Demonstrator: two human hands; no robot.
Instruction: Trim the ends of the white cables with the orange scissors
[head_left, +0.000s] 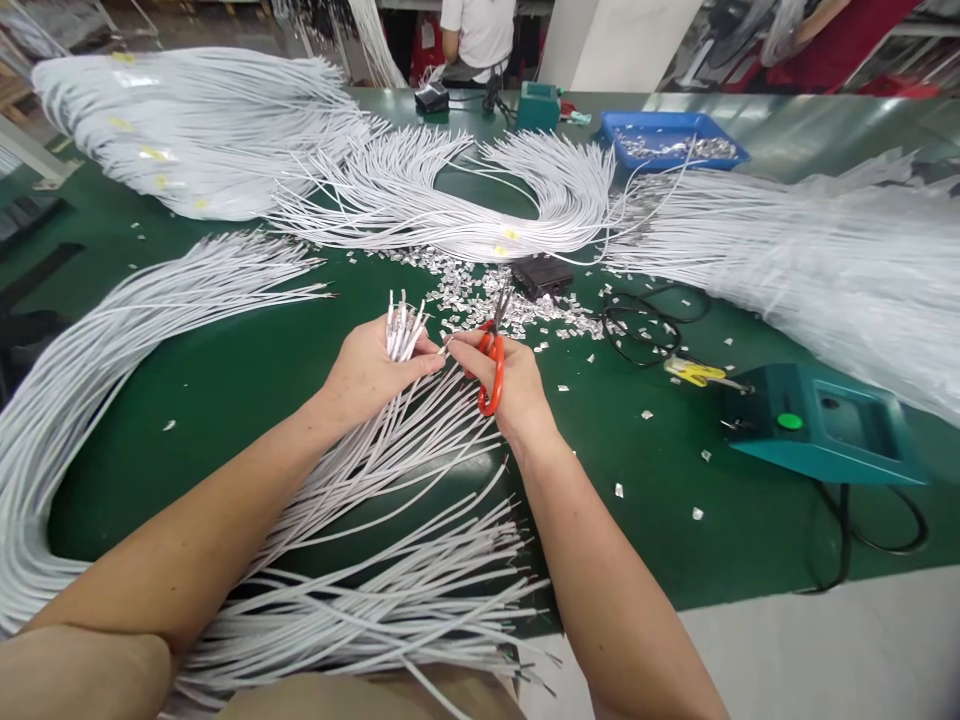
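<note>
My left hand is closed around a bunch of white cables, their ends standing up above the fingers. Red-handled scissors hang on my right hand, blades pointing away from me. The thumb and fingertips of that hand are pinched beside the left fingertips, at the end of one white cable. More white cables fan out below both hands. Small silvery pieces lie scattered on the green table beyond the hands.
Large white cable bundles lie at the back left, back centre and right. A blue tray holds silvery bits. On the right sit a teal device, a yellow tool and black cords. People are visible behind the table.
</note>
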